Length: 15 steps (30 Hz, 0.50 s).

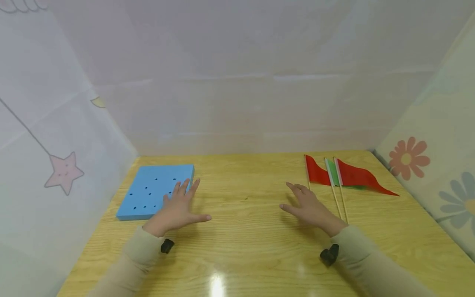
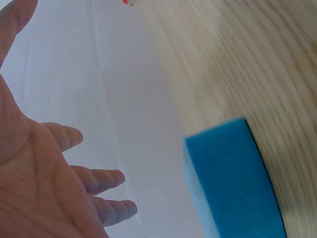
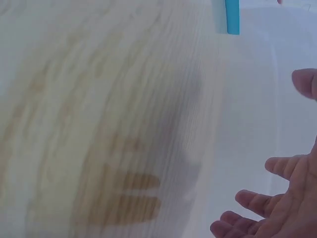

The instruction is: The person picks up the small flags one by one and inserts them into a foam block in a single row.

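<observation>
Head view: both hands, left hand [image 1: 177, 211] and right hand [image 1: 309, 207], hover spread and empty over the bench [image 1: 245, 231]; left by the blue foam block [image 1: 156, 189], flags [image 1: 343, 177] lying flat far right of it within reach.

The place looks like a small screened-off recording booth rather than a lived-in room: a pale wooden bench [image 1: 252, 243] is closed in on three sides by white sheeting [image 1: 245, 78] printed with a star [image 1: 64, 172] and flowers [image 1: 408, 158].
</observation>
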Each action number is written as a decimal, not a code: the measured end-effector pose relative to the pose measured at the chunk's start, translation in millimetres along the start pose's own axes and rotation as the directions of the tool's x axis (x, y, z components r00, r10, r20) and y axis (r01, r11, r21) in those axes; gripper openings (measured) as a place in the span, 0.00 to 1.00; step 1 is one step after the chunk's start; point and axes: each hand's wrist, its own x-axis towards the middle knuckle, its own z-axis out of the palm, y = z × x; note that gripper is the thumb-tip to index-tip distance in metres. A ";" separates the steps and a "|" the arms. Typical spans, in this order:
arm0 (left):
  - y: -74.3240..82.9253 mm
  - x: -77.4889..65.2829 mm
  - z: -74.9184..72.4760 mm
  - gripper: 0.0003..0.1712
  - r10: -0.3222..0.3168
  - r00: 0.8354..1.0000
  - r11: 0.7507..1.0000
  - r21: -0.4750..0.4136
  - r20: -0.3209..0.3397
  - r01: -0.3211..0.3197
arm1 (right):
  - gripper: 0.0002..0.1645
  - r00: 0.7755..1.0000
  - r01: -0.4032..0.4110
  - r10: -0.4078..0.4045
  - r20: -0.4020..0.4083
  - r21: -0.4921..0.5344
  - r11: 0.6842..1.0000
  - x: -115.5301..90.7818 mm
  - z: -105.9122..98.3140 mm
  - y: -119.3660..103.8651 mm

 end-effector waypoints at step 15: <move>-55.0 -27.7 -27.1 0.68 -0.058 0.991 0.998 -0.045 -0.120 0.053 | 0.48 0.993 -0.117 0.119 -0.012 0.115 0.986 -2.8 -12.9 26.4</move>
